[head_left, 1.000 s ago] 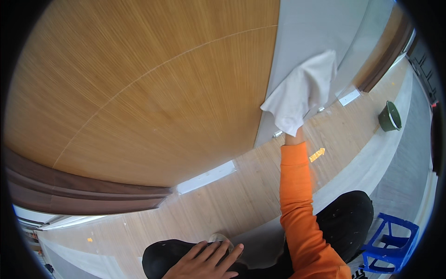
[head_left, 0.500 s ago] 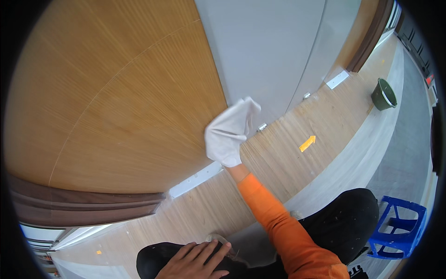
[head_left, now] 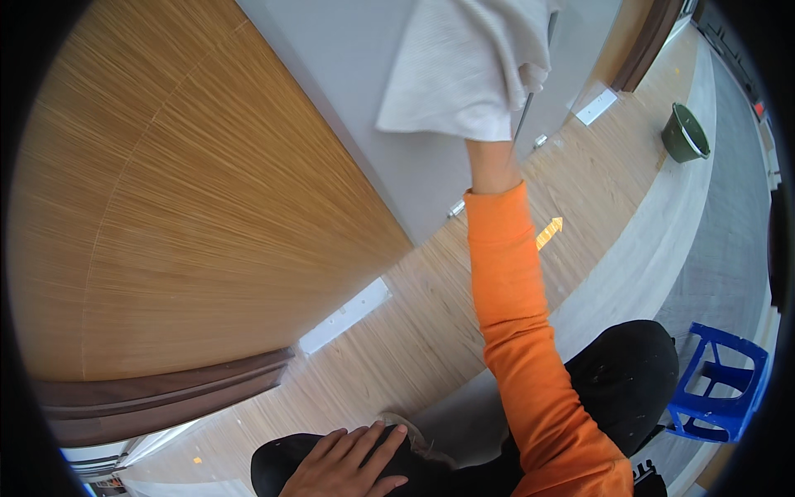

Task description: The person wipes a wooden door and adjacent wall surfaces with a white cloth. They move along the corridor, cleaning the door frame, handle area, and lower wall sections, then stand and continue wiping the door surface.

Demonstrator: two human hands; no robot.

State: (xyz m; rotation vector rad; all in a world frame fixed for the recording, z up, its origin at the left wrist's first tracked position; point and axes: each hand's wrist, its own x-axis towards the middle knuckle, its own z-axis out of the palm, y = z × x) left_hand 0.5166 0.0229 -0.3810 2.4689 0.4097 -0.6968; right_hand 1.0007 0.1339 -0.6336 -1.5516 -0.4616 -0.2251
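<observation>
Fingers (head_left: 358, 447) of the person's L hand (head_left: 335, 478) are resting on the L knee (head_left: 272, 457), palm down & slightly apart. The R hand (head_left: 494, 155) is hiding mostly under a white cloth (head_left: 464, 74), w/ only the wrist end showing, so can't tell whether its fingers are gripping or lying flat. The cloth is draping over that hand at top ctr, in front of the grey panel (head_left: 348, 91), its L corner hanging out sideways, its R side covering pt of the dark seam; can't tell if it's touching the surface. Below the wrist, an orange sleeve (head_left: 517, 290) is running to the bottom edge, just beside the R knee (head_left: 625, 373). Two metal fittings (head_left: 456, 209) are sitting along the foot of the grey area. A wood-grain panel (head_left: 207, 190) is filling the upper L, w/ brown moulding (head_left: 166, 399) at its lower L & a white strip (head_left: 344, 316) nr its foot. Further out, an orange arrow (head_left: 550, 233) is lying on the wood-look floor (head_left: 373, 356) just R of the sleeve; a green bucket (head_left: 685, 134) is standing upper R, & a blue stool (head_left: 729, 406) is sitting lower R, nr the R knee.
</observation>
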